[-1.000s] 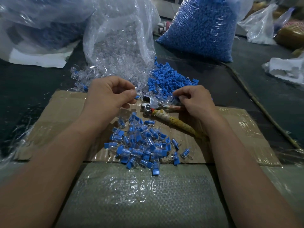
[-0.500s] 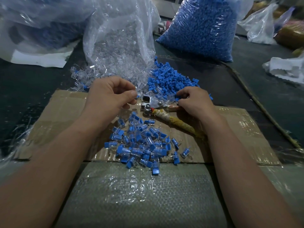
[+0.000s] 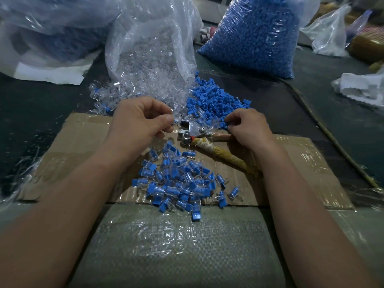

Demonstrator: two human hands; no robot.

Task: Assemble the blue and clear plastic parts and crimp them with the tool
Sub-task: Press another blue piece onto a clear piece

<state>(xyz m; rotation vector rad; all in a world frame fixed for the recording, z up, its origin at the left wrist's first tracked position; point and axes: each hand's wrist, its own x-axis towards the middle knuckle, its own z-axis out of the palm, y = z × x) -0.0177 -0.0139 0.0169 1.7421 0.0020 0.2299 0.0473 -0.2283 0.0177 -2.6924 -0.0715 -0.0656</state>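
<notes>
My left hand is curled just left of the crimping tool, its thumb and fingers pinching a small clear plastic part at about. My right hand pinches a blue plastic part at the near edge of the loose blue pile. The tool lies on the cardboard between the hands, its metal head to the left and its cloth-wrapped handle running toward the right wrist. Assembled blue-and-clear pieces lie heaped in front.
An open clear bag of clear parts spills behind the left hand. A full bag of blue parts stands at the back right. More plastic bags lie at far left and far right. A woven sack covers the near surface.
My right hand has slid a little right and back along the blue pile and now pinches a blue part. My left hand has stayed in place.
</notes>
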